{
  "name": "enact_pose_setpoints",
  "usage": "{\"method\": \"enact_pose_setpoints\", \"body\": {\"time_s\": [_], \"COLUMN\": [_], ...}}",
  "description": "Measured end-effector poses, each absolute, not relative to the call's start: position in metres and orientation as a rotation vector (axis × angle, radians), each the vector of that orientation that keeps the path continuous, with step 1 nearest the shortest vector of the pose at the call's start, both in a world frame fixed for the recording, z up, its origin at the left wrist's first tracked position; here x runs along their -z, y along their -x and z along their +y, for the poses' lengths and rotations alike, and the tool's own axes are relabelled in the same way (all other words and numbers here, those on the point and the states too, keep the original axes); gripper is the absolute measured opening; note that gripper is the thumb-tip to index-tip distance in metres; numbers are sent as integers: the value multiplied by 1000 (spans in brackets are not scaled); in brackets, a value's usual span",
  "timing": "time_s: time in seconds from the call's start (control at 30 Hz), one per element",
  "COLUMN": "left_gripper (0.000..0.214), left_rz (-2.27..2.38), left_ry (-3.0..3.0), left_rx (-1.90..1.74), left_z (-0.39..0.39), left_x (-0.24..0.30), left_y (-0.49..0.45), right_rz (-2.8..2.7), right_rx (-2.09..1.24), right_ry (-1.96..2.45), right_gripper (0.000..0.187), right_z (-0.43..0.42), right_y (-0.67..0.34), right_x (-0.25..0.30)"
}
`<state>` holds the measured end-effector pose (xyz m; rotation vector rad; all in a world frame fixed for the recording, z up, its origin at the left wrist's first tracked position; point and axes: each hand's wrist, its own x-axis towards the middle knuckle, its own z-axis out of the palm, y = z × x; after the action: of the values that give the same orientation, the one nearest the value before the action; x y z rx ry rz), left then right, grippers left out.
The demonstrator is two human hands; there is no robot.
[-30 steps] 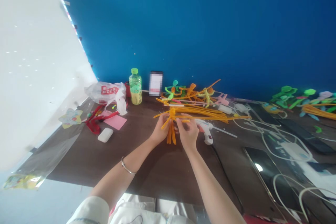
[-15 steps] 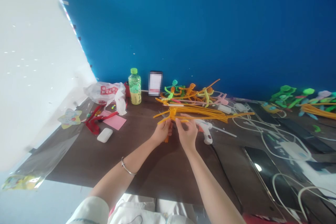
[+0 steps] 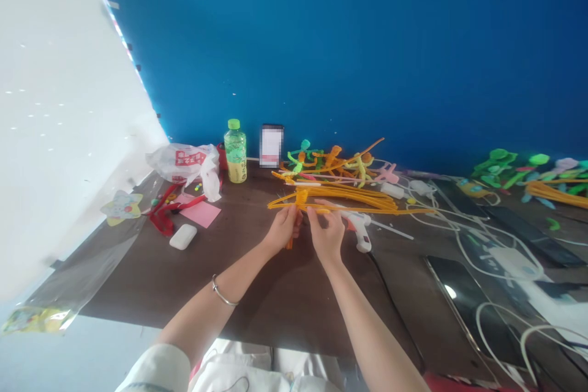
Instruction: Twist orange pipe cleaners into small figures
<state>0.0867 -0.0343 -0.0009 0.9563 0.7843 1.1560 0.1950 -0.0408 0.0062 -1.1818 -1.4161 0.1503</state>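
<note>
Since a moment ago, the long orange pipe cleaners (image 3: 353, 201) have swung flatter, and their short lower ends have almost disappeared behind my hands. My left hand (image 3: 282, 228) is clenched around the bundle just below its twisted orange knot (image 3: 302, 198), with my fingers (image 3: 294, 215) closed. My right hand (image 3: 326, 236) pinches a strand just beside it, over the dark surface (image 3: 275, 294), near a white hot glue gun (image 3: 361, 233).
</note>
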Motion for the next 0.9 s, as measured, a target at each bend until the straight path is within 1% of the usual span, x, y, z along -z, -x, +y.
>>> {"method": "enact_pose_setpoints", "body": {"time_s": [0.9], "left_gripper": [46], "left_rz": [736], "left_ry": [-856], "left_rx": [-1175], "left_z": [-33], "left_x": [0], "left_y": [-82], "right_rz": [-1450], "right_rx": [-169], "right_ry": [1159], "right_gripper": [15], "right_z": [-39], "right_y": [-195], "right_x": [-2]}}
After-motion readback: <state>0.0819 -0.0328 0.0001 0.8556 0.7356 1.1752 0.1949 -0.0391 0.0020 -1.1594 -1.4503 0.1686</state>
